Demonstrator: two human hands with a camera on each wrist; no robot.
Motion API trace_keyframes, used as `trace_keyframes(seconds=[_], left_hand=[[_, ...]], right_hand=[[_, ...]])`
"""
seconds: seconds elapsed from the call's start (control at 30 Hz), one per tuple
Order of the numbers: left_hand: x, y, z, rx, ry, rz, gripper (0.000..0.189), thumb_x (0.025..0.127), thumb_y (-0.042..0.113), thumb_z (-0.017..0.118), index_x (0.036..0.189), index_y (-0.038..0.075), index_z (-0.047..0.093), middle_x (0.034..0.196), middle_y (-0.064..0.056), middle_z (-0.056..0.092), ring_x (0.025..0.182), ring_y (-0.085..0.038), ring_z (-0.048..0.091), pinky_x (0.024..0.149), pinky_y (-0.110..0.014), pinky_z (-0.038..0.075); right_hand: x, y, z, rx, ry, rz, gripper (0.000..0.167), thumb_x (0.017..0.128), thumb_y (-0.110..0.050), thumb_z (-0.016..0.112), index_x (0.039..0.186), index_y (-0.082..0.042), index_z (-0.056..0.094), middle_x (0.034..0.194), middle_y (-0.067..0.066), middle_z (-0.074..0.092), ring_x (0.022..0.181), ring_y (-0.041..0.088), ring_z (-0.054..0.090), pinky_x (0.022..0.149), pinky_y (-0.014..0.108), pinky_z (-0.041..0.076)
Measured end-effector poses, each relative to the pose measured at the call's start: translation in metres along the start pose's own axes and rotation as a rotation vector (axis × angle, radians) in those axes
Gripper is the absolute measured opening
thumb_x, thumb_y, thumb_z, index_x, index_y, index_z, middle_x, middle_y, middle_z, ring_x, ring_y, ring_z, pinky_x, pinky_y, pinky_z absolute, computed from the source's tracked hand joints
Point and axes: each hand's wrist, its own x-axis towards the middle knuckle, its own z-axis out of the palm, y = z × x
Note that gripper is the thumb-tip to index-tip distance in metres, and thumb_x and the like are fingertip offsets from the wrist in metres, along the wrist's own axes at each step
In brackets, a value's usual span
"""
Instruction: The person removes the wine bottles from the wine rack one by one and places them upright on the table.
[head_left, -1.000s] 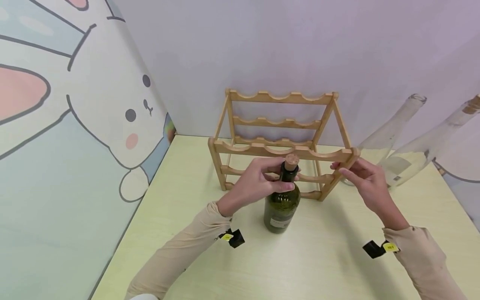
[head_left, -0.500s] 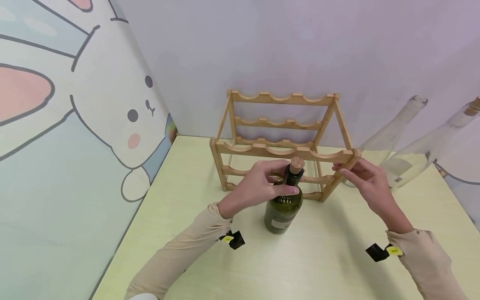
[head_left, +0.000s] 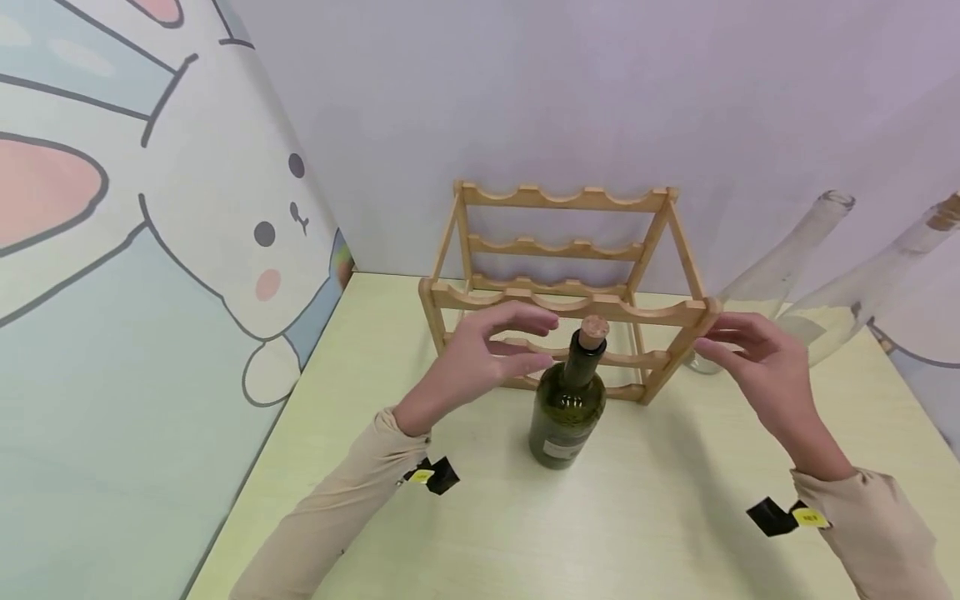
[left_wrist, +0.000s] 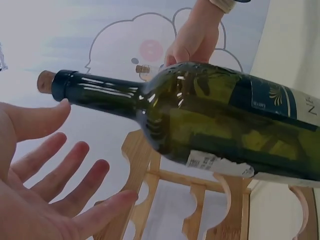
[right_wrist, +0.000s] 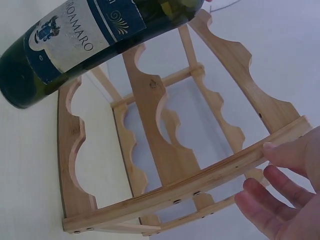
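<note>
A green wine bottle stands upright on the table, a cork in its neck. My left hand is just left of the bottle's neck, fingers spread and holding nothing; in the left wrist view its thumb tip looks close to the neck, and I cannot tell whether they touch. Behind the bottle stands a wooden wine rack with scalloped rails. My right hand is at the rack's front right post. In the right wrist view its thumb lies at the post's edge, with loosely bent fingers apart from the wood.
Two clear glass bottles stand right of the rack: one without a cork and a corked one. A grey-white wall rises behind the rack. On the left is a wall with a cartoon rabbit. The pale table extends in front.
My left hand has let go of the bottle's neck and moved left. My right hand has loosened at the post and shifted slightly right. The bottle stays standing where it was.
</note>
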Motion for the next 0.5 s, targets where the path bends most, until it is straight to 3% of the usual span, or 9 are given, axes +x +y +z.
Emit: trace_keyframes(seconds=[0.23,0.37,0.5], left_hand=[[-0.008,0.001,-0.013,0.035,0.122,-0.021,0.035,0.082,0.009,0.074,0.116,0.009,0.064,0.116,-0.003,0.063,0.106,-0.017,0.06,0.084,-0.033,0.054],[-0.013,-0.001,-0.021,0.044,0.194,0.005,0.036,0.082,0.007,0.074,0.117,0.009,0.064,0.115,-0.008,0.063,0.107,-0.021,0.059,0.083,-0.033,0.054],[-0.02,-0.006,-0.029,0.036,0.268,0.025,0.037,0.082,0.004,0.073,0.117,0.005,0.063,0.116,-0.011,0.062,0.107,-0.023,0.058,0.082,-0.034,0.054]], right_hand=[[-0.006,-0.019,-0.004,0.168,-0.002,-0.004,0.027,0.08,0.013,0.066,0.106,0.016,0.058,0.091,0.009,0.066,0.074,0.013,0.066,0.066,0.022,0.056],[-0.012,-0.032,-0.003,0.196,-0.061,-0.018,0.03,0.081,0.015,0.064,0.109,0.018,0.056,0.096,0.013,0.065,0.08,0.017,0.066,0.07,0.025,0.056],[-0.017,-0.045,-0.001,0.243,-0.143,-0.082,0.033,0.078,0.022,0.061,0.111,0.018,0.055,0.103,0.017,0.065,0.091,0.02,0.065,0.078,0.024,0.054]])
